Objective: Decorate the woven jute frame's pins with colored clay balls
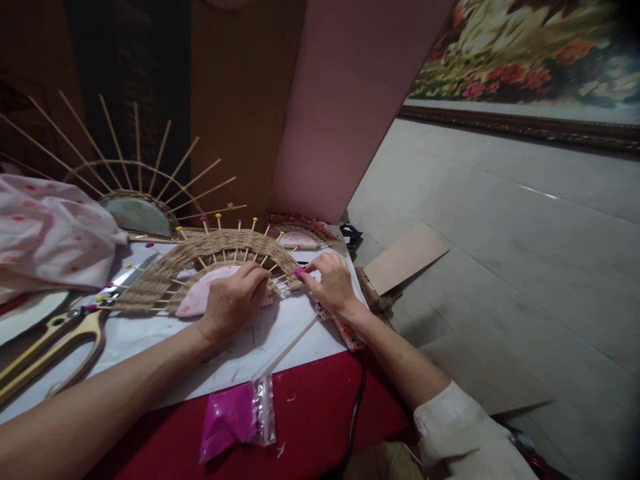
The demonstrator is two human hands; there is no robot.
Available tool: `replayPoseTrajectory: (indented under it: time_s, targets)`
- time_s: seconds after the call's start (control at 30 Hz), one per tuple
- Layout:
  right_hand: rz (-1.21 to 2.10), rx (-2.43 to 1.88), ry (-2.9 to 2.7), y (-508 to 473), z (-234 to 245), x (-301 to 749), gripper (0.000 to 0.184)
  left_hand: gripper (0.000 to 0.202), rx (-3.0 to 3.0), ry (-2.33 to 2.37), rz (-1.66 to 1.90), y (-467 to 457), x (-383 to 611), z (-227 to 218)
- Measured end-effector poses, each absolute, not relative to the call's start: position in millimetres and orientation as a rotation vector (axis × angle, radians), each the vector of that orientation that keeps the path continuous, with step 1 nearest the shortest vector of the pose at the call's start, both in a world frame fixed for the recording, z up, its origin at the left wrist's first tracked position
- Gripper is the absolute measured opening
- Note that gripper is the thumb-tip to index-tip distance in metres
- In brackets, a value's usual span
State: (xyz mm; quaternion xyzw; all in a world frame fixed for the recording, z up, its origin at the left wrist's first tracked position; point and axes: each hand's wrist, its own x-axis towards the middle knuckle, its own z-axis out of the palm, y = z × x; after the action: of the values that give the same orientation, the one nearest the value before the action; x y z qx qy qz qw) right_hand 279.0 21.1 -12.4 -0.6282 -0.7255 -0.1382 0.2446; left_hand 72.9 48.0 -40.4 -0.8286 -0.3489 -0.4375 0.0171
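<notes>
A half-round piece woven of twine over thin sticks (155, 283) lies on white paper. Yellow and magenta knobs cap its stick ends, and a pale dotted fabric half-disc (195, 297) fills its middle. My left hand (235, 297) is closed at the right side of that half-disc, its fingertips pinching a stick of the weave. My right hand (330, 280) is closed too, thumb and finger pressing a small magenta lump (299, 272), apparently clay, at the end of a right-hand stick. My fingers partly hide the right end of the piece.
Scissors (87, 333) lie at the left beside dotted cloth (50, 227). A bag of magenta material (233, 420) rests on the red table cover (310, 400). Behind stand another stick frame (137, 213) and a smaller woven piece (300, 237). A cardboard sheet (405, 257) is at the right.
</notes>
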Motion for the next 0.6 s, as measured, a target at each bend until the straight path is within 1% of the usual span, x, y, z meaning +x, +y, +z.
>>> replayPoseTrajectory:
  time_s: [0.23, 0.43, 0.6]
  targets:
    - [-0.363, -1.769, -1.966, 18.7, -9.2, 275.8, 0.017, 0.016, -2.553, -1.048, -1.346, 48.8, 72.8, -40.6]
    - [-0.374, -1.74, -1.968, 10.4, -5.8, 281.8, 0.011, 0.018, -2.569, -1.032, -1.345, 49.6, 72.2, -42.0]
    - [-0.351, -1.689, -2.028, 6.3, -9.6, 283.9, 0.011, 0.018, -2.579, -1.079, -1.4, 48.5, 72.5, -41.3]
